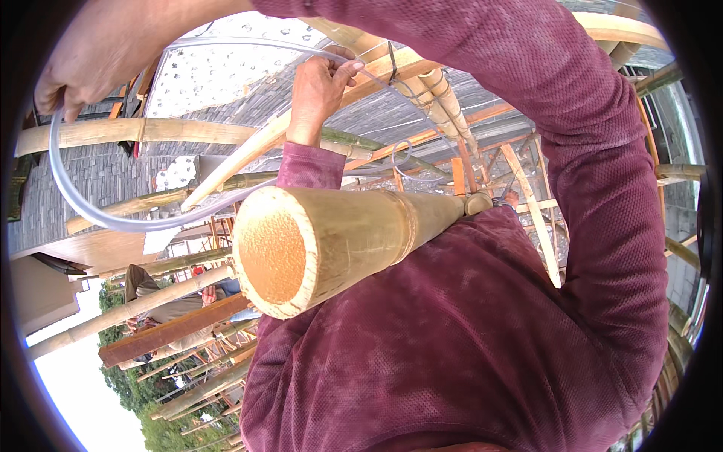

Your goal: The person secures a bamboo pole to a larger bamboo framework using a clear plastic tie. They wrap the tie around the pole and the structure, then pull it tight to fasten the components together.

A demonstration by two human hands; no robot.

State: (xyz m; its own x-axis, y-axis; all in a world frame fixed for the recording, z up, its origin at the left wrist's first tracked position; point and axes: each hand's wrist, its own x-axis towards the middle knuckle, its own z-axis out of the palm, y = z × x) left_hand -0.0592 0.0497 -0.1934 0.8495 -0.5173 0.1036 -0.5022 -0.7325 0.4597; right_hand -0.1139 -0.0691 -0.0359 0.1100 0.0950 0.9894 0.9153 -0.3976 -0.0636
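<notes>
A clear plastic hose (98,218) hangs in a loop across the left and upper part of the view. My right arm, in a maroon sleeve, arches over the top. At its end, at the upper left, my right hand (98,56) is closed around the hose, its fingers partly hidden. My left hand (320,87) is raised near the top middle, thumb and fingers pinched on the hose. Its forearm passes behind a thick bamboo pole (361,226), whose cut end faces up close in front of my chest.
Bamboo poles (203,132) and wooden beams (177,328) cross at many angles around me. Beyond them is a grey slatted surface (83,173). At the left another person (166,309) is partly hidden behind poles. My foot (512,197) shows past the bamboo's far end.
</notes>
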